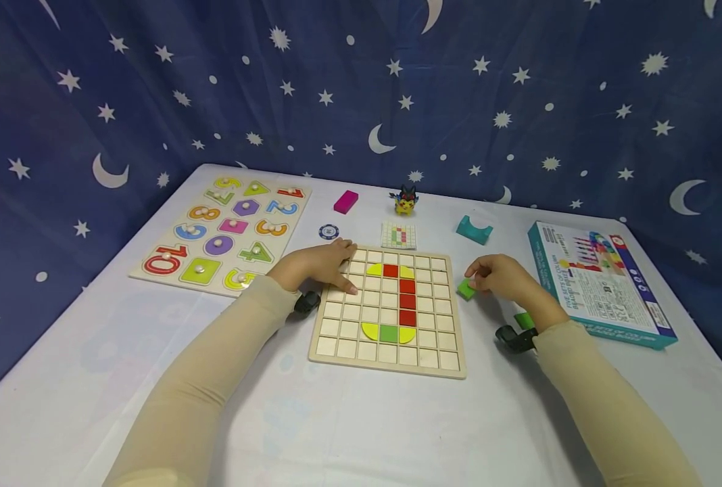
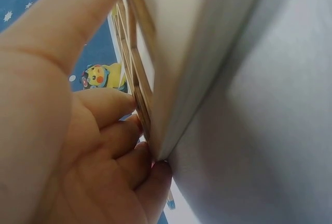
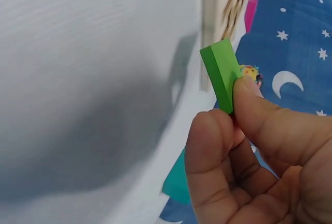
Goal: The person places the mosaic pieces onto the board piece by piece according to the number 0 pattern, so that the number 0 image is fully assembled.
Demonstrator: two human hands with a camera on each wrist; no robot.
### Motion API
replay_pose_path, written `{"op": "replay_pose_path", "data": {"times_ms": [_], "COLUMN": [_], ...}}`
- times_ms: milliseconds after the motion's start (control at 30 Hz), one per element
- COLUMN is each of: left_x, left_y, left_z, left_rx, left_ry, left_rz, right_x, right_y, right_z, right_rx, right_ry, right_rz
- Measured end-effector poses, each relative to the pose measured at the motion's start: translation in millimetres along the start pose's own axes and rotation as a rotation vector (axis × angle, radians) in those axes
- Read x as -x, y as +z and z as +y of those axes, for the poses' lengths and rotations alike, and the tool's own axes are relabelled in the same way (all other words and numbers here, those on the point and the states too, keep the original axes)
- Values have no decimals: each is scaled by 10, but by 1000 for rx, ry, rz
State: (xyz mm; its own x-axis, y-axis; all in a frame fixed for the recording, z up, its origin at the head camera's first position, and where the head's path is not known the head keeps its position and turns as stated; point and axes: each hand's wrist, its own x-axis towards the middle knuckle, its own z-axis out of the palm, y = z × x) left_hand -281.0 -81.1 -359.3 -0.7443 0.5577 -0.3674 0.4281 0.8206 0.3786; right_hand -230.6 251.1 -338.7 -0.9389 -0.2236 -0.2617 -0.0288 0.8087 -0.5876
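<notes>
A square wooden grid board (image 1: pixel 349 350) lies on the white table. It carries several red square tiles (image 1: pixel 407 302), a green square tile (image 1: pixel 388 333) and several yellow curved tiles (image 1: pixel 370 331). My left hand (image 1: pixel 321 265) rests on the board's upper left part, its thumb on the grid and its fingers at the rim (image 2: pixel 171 94). Just right of the board, my right hand (image 1: pixel 499 276) pinches a small green block (image 3: pixel 222 73) between thumb and fingers. Behind the board lies a small pattern card (image 1: pixel 399 235) showing a coloured grid.
A number puzzle board (image 1: pixel 218 223) lies at the left. A teal and white box (image 1: pixel 604 284) is at the right, with another green piece (image 1: pixel 524 320) near my right wrist. Toward the back are a magenta block (image 1: pixel 345 201), a round chip (image 1: pixel 328 232), a yellow figurine (image 1: pixel 405 201) and a teal arch block (image 1: pixel 474 230).
</notes>
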Motion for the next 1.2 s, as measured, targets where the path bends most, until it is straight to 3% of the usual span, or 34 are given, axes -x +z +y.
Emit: {"op": "replay_pose_path", "data": {"times_ms": [433, 833, 1200], "left_x": [-2, 7, 11], "left_y": [-2, -38, -1], "left_z": [-31, 8, -6], "left_rx": [-3, -17, -14], "left_ry": [15, 11, 15], "left_rz": [7, 6, 2], "right_x": [-245, -507, -689], "right_y": [162, 363, 635], "right_z": [-453, -1027, -1230], "right_rx": [-36, 51, 93], "right_ry": [-51, -165, -188], "right_rz": [-26, -164, -228]}}
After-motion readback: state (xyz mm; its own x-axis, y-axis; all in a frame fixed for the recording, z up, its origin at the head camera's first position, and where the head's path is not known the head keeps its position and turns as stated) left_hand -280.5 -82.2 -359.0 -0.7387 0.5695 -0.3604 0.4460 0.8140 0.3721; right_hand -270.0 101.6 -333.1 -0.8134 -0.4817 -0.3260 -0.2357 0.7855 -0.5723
